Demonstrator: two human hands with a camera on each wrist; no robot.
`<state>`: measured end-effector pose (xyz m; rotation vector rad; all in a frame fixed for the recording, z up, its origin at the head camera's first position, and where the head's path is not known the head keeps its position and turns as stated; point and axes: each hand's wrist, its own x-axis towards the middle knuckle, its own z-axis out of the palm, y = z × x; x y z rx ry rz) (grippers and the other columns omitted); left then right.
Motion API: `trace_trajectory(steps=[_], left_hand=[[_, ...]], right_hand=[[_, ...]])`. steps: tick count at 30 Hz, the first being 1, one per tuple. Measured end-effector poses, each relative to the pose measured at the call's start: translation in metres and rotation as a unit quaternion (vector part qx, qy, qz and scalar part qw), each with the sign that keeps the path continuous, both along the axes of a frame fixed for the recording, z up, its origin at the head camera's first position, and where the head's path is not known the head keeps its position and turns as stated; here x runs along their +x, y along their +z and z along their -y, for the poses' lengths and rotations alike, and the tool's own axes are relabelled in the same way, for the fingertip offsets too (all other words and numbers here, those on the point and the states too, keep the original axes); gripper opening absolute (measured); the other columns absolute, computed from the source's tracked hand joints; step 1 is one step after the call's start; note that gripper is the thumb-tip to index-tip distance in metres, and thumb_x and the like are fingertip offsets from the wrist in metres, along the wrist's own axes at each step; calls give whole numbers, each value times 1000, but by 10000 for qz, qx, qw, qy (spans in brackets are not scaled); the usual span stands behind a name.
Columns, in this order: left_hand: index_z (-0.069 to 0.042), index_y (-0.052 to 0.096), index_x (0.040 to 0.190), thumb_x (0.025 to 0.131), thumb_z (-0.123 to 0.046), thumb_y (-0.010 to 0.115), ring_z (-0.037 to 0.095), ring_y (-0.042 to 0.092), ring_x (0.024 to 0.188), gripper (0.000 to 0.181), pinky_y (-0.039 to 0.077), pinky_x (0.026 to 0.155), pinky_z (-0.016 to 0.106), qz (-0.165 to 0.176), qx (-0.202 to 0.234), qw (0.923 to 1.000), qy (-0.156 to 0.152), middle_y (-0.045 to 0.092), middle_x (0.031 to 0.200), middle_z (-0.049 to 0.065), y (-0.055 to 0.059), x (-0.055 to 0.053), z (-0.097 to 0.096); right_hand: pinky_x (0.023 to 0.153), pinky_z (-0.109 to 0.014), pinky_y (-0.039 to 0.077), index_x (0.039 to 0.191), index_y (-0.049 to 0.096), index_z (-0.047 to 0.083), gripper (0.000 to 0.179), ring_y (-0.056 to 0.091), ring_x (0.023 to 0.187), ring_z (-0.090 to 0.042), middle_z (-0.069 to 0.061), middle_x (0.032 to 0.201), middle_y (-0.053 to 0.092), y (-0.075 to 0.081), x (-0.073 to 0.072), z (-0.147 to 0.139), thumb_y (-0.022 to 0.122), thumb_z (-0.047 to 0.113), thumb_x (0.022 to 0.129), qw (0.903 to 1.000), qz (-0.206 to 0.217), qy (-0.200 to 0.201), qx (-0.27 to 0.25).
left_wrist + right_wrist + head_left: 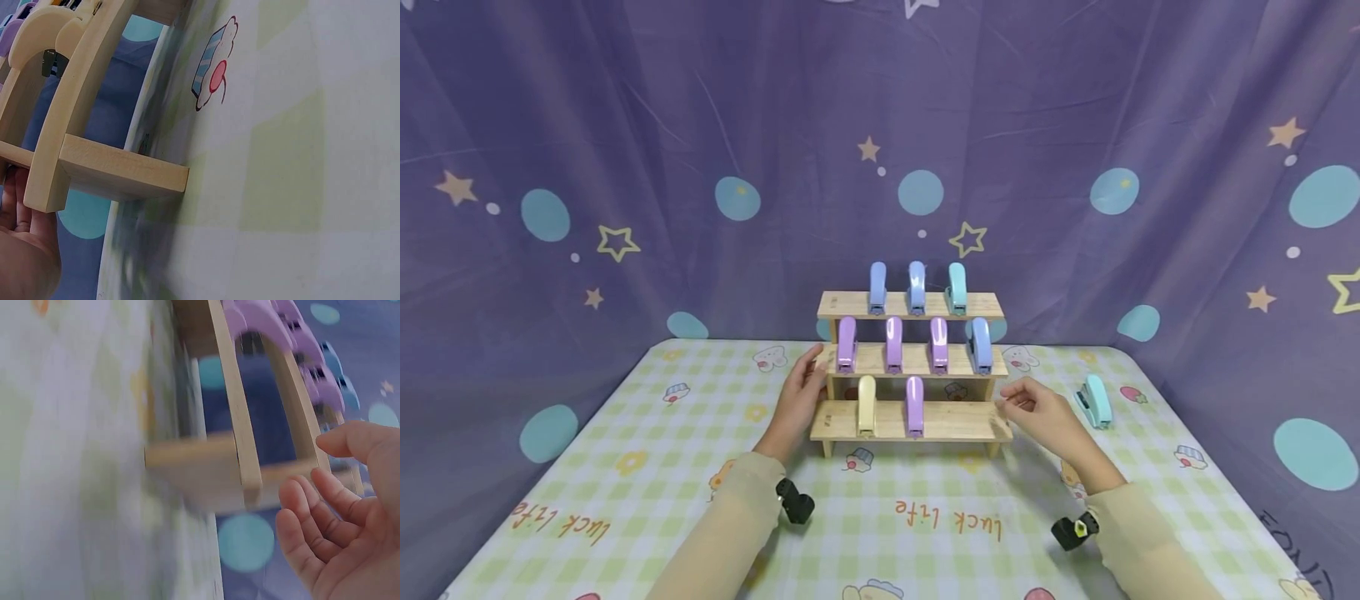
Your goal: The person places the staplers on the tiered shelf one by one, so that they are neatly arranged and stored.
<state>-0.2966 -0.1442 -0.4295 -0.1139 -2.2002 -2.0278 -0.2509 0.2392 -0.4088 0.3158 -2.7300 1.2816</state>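
A three-tier wooden rack [958,421] stands on the table, carrying staplers. On its top tier are two blue staplers [877,287] and a teal stapler [957,287]. Three purple staplers [893,344] and a blue stapler [981,344] occupy the middle tier. Down on the bottom tier sit a cream-yellow stapler [867,406] and a purple stapler [913,406]. My left hand [797,400] rests against the rack's left side, its fingertips partly hidden in the left wrist view. Beside the rack's right end, my right hand [1043,417] has loosely bent fingers and holds nothing.
Another teal stapler [1096,402] lies on the table to the right of my right hand. A checked tablecloth [647,467] with printed pictures covers the table. Behind the rack hangs a purple curtain [820,233] with stars and dots.
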Motion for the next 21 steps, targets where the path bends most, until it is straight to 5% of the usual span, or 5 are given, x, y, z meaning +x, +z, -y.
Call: trace_trajectory(steps=[21], left_hand=[[-18,36,156,108,-28,47,27,50,121,50,46,102,46,-13,-30,10000,53,46,135,13,-2,-1,0]], right_hand=[[75,-34,51,126,59,-1,47,60,107,-38,-19,116,65,-3,6,-109,58,39,101,9896,-47,-1284,655]])
